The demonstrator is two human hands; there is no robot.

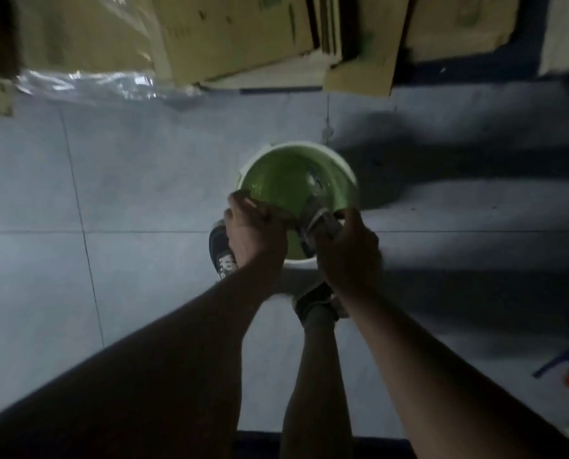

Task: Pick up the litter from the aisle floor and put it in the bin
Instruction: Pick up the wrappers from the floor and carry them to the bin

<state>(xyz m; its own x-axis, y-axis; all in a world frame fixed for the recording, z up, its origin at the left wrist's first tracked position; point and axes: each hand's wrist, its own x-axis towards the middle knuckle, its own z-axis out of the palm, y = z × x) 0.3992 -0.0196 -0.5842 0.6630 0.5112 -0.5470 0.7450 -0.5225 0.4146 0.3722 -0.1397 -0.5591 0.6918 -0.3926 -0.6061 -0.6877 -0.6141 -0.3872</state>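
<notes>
Now | hands (pixel 296 236) hold litter (pixel 318 223) over bin (pixel 346 167) | orientation seemingly blurred

No readable text anywhere. Cardboard boxes (pixel 230 34) at the top carry dark printed lines and green marks, all too blurred to make out. Black shoe (pixel 222 251) next to the bin has white lettering on its upper, smeared, not legible. Blue-and-white item (pixel 564 361) at the right edge shows a blue graphic shape, maybe part of a logo, cut off by the frame, can't tell what it says. No numbers, no signs legible.
</notes>
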